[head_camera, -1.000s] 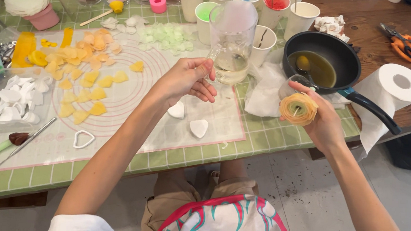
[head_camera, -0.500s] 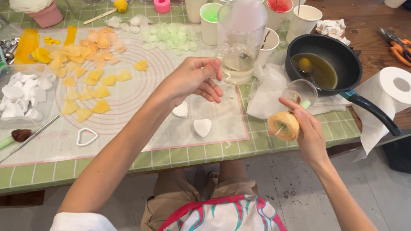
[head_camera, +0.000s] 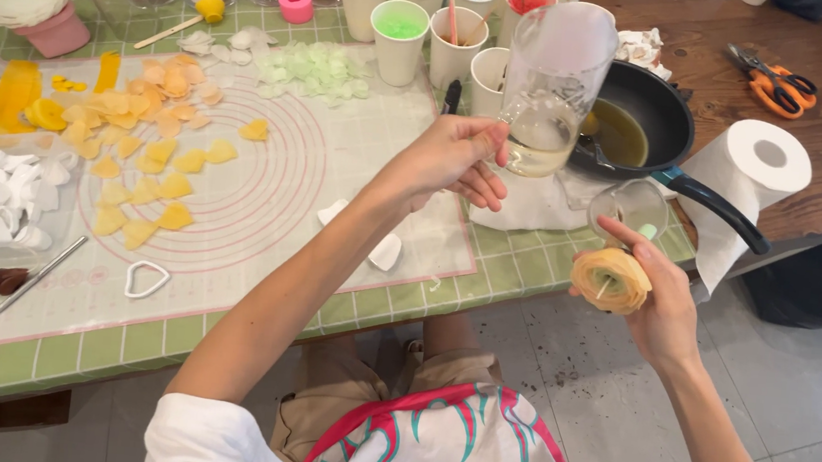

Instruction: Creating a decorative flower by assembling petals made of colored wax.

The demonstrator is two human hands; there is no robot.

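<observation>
Above the green-tiled table edge (head_camera: 547,274), left hand (head_camera: 453,160) has its fingers closed around the lower part of a tall clear plastic measuring jug (head_camera: 554,84), held upright off the table with pale liquid pooled in the bottom. Right hand (head_camera: 660,305) is out past the table edge, over the floor, fingers clamped on a cream-yellow layered wax flower (head_camera: 610,278) with a thin wick at its centre; flower face points toward the camera. Small clear glass cup (head_camera: 631,210) sits just above the flower, touching the right fingertips; can't tell whether it's gripped or just resting there. Black frying pan with yellowish liquid (head_camera: 642,128) is directly behind the jug, white paper towel roll (head_camera: 753,179) beside its handle. Left on the white silicone mat (head_camera: 338,154): scattered yellow wax petals (head_camera: 134,189). Row of paper cups with coloured wax (head_camera: 400,29) along the far side, orange-handled scissors (head_camera: 777,85) on the brown wood top.
</observation>
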